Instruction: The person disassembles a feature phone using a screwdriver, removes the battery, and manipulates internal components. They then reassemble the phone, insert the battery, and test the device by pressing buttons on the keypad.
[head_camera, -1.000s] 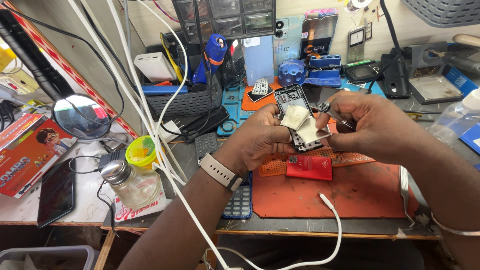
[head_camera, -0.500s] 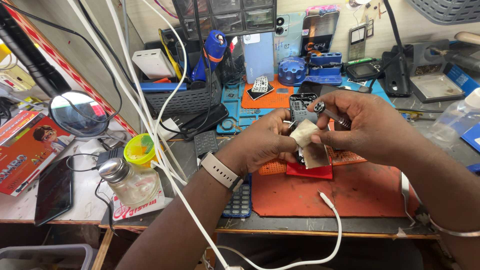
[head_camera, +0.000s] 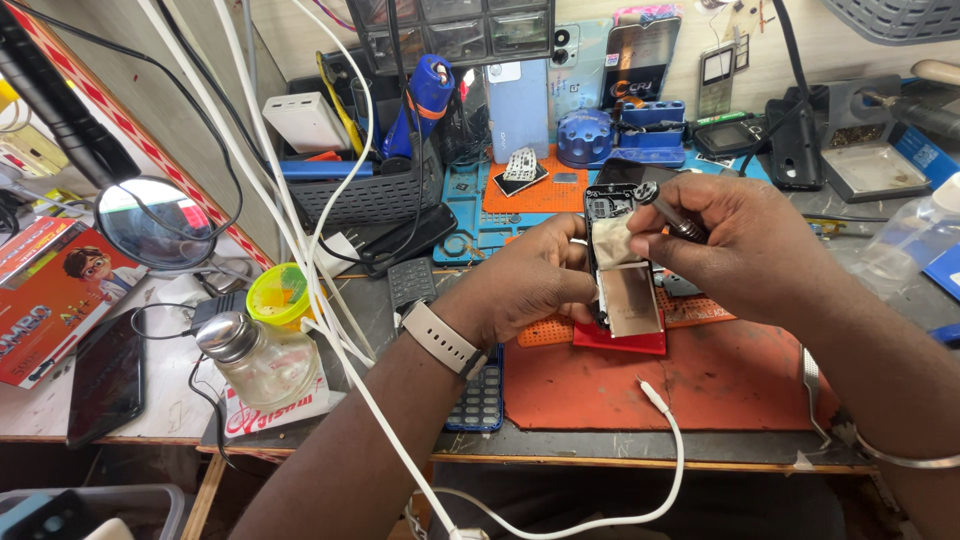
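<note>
I see my left hand (head_camera: 535, 285) clamped on an opened black phone with bare metal plates (head_camera: 622, 265) — upright above the orange rubber mat (head_camera: 700, 380). My right hand (head_camera: 740, 250) pinches a dark metal screwdriver (head_camera: 668, 212) at its top.

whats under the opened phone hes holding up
Below the opened phone lie a red pad and the orange work mat. The left hand covers whatever lies beside its left edge.

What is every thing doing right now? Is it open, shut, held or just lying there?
Opened phone: back off, held upright in both hands.
Left hand: gripping the phone's left edge.
Right hand: holding a dark screwdriver at the phone's top.
Glass bottle: upright, metal cap on.
Dark phone: lying flat, screen off.
White cable: plug lying loose on the orange mat.
</note>
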